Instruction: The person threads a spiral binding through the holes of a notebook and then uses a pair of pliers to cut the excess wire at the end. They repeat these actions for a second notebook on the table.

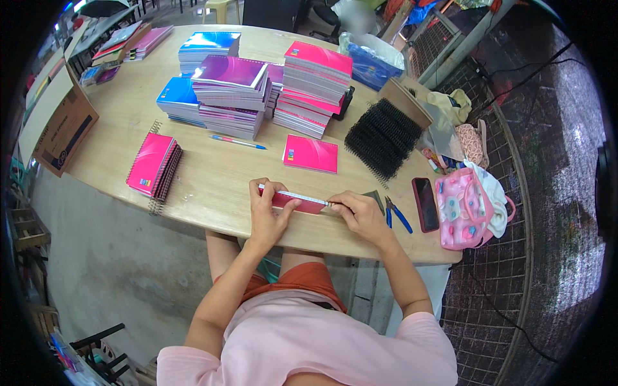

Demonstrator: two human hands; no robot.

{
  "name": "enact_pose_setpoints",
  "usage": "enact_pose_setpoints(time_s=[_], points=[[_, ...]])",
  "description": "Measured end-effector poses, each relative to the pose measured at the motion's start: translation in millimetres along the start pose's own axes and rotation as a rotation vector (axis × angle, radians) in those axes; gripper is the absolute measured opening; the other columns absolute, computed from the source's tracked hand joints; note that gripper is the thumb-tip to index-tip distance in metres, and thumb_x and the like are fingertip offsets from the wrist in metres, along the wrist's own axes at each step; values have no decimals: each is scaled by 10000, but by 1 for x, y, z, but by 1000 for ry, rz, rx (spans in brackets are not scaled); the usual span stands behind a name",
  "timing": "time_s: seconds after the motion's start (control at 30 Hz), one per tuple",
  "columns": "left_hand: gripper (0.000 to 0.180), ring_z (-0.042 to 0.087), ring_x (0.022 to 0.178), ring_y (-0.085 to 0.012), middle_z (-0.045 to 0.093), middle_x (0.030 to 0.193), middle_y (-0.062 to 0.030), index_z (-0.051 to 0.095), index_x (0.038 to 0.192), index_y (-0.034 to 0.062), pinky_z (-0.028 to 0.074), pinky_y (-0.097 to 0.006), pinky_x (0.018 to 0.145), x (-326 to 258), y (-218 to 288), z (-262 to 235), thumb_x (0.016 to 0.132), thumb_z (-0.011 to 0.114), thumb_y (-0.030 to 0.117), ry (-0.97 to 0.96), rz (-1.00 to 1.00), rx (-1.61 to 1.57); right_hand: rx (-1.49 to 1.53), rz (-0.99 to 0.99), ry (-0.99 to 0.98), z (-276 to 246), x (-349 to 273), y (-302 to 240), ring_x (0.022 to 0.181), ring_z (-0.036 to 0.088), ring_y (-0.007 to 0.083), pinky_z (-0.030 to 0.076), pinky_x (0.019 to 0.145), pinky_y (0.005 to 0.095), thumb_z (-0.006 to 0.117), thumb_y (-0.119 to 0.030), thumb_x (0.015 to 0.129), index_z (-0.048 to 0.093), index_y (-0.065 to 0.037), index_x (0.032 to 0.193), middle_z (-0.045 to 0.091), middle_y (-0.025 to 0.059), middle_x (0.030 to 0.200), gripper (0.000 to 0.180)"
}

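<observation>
My left hand is closed round the left end of a small pink notebook at the table's near edge. The notebook is tilted up, its white page edges along the top and its pink cover toward me. My right hand pinches at the notebook's right end, where a small dark tip shows between the fingers; it is too small to make out. Just beyond lies a loose pink notebook. Blue-handled cutters and a dark green flat piece lie beside my right hand.
Tall notebook stacks in pink, purple and blue stand at the back. Coil-bound pink notebooks lie left, near a pen. Right are black binding coils, a phone and a pink bag. A carton stands far left.
</observation>
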State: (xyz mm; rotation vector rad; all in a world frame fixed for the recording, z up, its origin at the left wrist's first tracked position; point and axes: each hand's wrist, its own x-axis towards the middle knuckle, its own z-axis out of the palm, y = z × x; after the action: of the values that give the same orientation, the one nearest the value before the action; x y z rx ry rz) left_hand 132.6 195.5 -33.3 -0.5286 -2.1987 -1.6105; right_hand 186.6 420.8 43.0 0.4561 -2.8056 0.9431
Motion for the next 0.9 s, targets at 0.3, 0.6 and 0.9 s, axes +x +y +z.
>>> enact_pose_setpoints(time_s=[0.3,0.6,0.9], points=[[379,523,941,-285,453,1072,-145,562,1019,12,474,-375,804,-3,6,6,769,838,84,30,-24,12,-53,-8,39,7,7,-7,905,681,344,543,756,425,707,-237,895,672,-96,1090,657,95,1051,243],[370,501,1040,-354,481,1082,-192,600,1008,21,473,-439,841,-6,6,11,753,850,122,34,-46,-11,-199,-73,111,15,1,-7,1047,626,346,510,872,422,730,-218,860,700,-90,1086,646,96,1092,261],[456,499,984,-314,444,1079,-158,596,1005,30,471,-391,820,-15,4,-13,696,899,176,-163,9,-81,-456,642,-12,-42,-17,29,1095,605,483,489,943,532,648,-585,894,591,9,1201,587,305,1150,671]])
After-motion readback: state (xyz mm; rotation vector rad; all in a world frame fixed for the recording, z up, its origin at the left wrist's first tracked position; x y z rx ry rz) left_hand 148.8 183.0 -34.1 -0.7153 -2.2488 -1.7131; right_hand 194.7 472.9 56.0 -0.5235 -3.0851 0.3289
